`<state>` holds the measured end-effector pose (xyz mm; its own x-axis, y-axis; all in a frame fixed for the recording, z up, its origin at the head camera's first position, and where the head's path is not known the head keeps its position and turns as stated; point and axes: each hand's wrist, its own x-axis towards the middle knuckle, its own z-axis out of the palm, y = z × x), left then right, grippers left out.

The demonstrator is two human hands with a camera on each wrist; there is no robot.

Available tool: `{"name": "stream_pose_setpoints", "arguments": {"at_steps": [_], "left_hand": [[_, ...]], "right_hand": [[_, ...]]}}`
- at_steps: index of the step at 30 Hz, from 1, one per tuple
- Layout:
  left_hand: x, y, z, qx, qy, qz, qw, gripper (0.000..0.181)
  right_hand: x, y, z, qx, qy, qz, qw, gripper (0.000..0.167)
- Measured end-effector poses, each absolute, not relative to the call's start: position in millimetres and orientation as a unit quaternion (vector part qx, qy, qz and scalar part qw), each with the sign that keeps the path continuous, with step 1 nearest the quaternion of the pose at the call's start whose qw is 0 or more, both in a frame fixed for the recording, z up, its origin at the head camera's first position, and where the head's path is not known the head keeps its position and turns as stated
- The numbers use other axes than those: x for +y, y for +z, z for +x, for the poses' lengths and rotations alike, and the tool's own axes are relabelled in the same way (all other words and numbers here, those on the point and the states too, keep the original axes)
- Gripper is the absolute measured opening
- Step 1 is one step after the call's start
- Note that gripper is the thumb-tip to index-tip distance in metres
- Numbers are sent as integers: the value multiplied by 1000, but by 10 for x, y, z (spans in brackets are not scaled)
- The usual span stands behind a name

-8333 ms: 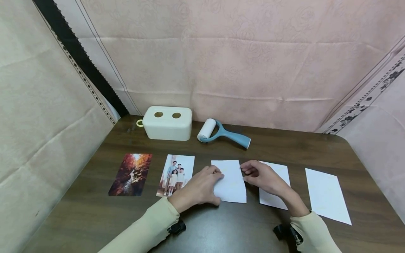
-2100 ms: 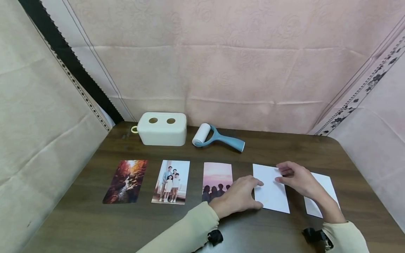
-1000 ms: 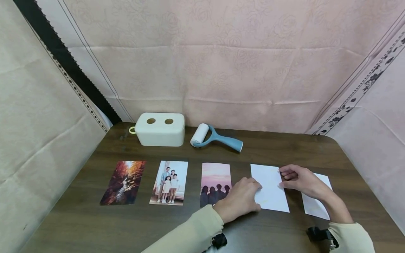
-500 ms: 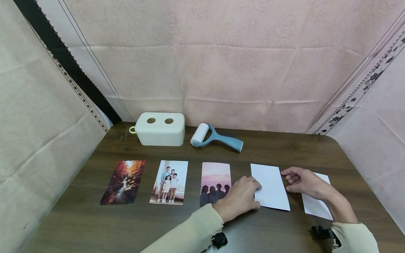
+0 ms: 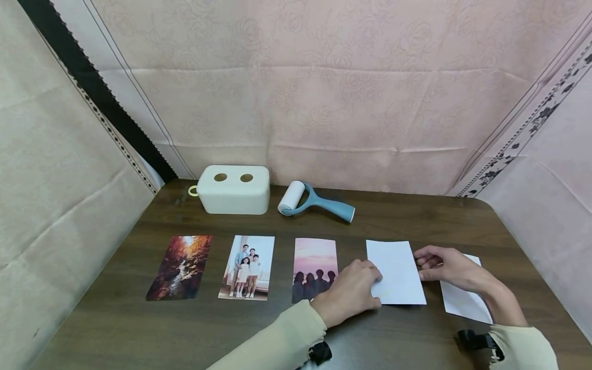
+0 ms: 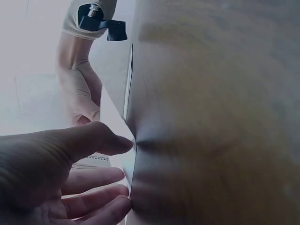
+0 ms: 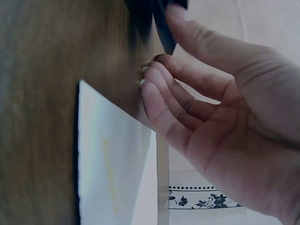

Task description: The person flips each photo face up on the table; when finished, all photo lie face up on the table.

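Note:
A white-backed photo print (image 5: 398,272) lies fourth in a row on the table, its right side raised a little. My left hand (image 5: 349,290) rests at its left edge; in the left wrist view the thumb (image 6: 117,145) touches near the corner and the other fingers reach along that edge. Curled fingers and thumb of my right hand (image 5: 455,270) hold the raised right edge. The right wrist view shows the print's dark underside (image 7: 137,21) by that thumb. Face up further left are a pink sunset print (image 5: 316,257), a family print (image 5: 247,267) and an autumn stream print (image 5: 180,267).
Partly behind my right hand lies another white print (image 5: 462,303). A cream box (image 5: 233,192) with two round holes and a blue-handled lint roller (image 5: 319,201) stand at the back of the brown table (image 5: 139,334). Pale cloth (image 5: 324,103) walls surround it.
The third print has gone from white side up to its pink picture. Both hands have moved right to the fourth print. Lately my right hand has shifted slightly right and raised that print's right edge.

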<state>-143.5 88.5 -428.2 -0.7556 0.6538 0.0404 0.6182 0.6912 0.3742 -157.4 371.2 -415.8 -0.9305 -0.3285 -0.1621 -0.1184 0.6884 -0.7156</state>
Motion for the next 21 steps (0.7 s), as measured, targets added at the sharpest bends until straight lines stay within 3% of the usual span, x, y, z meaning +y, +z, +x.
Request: {"name": "stream_pose_setpoints", "arguments": {"at_steps": [10,21], "left_hand": [[860,-4303,-1462,910,212,352,59,35],[825,-4340,-1585,869,389,291,95,33]], "right_hand": [[3675,-4107,-1564,889,-417,-145,119,58],[3483,-3986,-1521,866,-447,-195,109,61]]}}
